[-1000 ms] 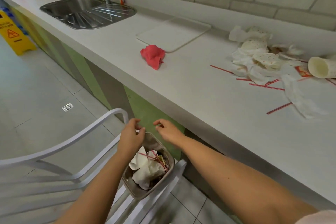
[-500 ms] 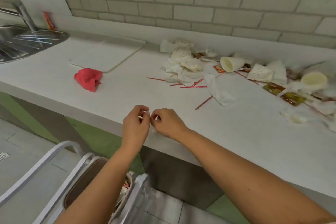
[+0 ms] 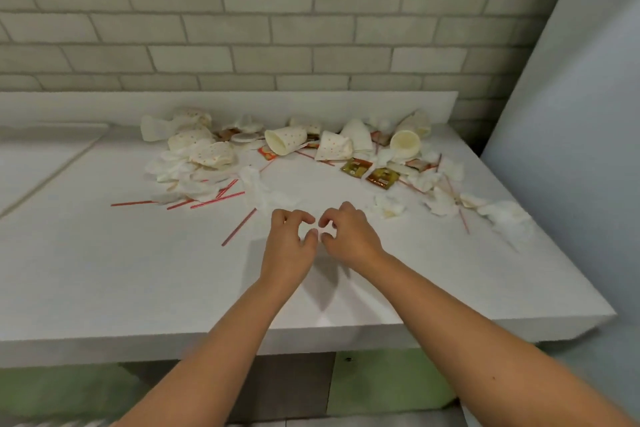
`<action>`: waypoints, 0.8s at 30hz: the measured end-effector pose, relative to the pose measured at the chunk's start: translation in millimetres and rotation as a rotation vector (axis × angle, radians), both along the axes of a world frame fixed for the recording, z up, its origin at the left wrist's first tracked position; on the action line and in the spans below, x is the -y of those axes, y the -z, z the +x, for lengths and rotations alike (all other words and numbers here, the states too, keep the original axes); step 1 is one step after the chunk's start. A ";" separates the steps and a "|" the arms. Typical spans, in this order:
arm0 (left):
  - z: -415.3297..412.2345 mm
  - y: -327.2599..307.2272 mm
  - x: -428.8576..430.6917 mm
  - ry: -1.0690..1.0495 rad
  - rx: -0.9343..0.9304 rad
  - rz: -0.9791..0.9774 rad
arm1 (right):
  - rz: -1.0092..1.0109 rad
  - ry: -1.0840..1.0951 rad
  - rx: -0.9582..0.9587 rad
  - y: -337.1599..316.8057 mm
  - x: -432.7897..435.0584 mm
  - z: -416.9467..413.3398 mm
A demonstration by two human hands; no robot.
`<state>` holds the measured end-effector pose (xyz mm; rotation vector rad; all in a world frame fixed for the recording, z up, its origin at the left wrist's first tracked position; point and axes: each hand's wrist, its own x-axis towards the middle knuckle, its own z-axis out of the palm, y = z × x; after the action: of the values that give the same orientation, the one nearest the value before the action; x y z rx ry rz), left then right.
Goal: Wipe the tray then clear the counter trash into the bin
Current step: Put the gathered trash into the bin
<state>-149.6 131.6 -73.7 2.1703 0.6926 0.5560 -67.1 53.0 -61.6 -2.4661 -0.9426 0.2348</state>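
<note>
Both hands, left (image 3: 289,243) and right (image 3: 349,236), hover with fingers curled and nothing held, just short of the trash (image 3: 277,156) strewn along the counter (image 3: 121,270), so they should scoop napkins and straws together, not singly.

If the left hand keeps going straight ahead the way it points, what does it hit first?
Probably the crumpled white napkin just beyond the left hand, beside the lone red straw; depth is uncertain.

Bare counter (image 3: 121,270) lies open; trash (image 3: 311,156) crowds the back wall
</note>
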 end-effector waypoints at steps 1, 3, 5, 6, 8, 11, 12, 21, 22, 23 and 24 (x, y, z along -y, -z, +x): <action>9.8 -0.5 8.3 0.023 -0.013 0.001 | -0.012 0.039 0.017 0.7 11.7 11.3; 26.9 0.0 22.3 0.066 -0.034 -0.002 | -0.051 0.116 0.058 0.6 32.0 31.9; 46.8 2.7 37.7 0.115 -0.051 -0.005 | -0.083 0.204 0.102 -0.4 55.1 54.9; 55.3 4.4 44.1 0.133 -0.054 -0.006 | -0.093 0.245 0.122 -0.8 65.3 65.6; 71.6 7.3 57.0 0.172 -0.049 -0.005 | -0.101 0.324 0.170 -2.7 86.0 86.8; 93.0 10.5 74.1 0.224 -0.046 0.003 | -0.133 0.450 0.224 -7.4 117.7 120.8; 99.8 11.5 79.1 0.236 -0.046 0.002 | -0.150 0.491 0.223 -9.1 128.5 132.7; 142.0 16.8 110.2 0.300 -0.056 -0.020 | -0.516 0.521 -0.043 10.5 190.4 195.2; 145.6 16.7 112.8 0.303 -0.057 -0.022 | -0.517 0.505 -0.052 13.6 192.1 196.9; 148.7 16.6 115.1 0.306 -0.060 -0.021 | -0.509 0.491 -0.053 16.0 193.5 198.4; 151.6 17.0 116.9 0.310 -0.063 -0.019 | -0.489 0.476 -0.051 17.3 195.0 199.8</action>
<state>2.0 14.7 -90.7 2.2282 0.3797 0.3182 132.7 -142.0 -79.0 -3.0218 -0.2691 0.3961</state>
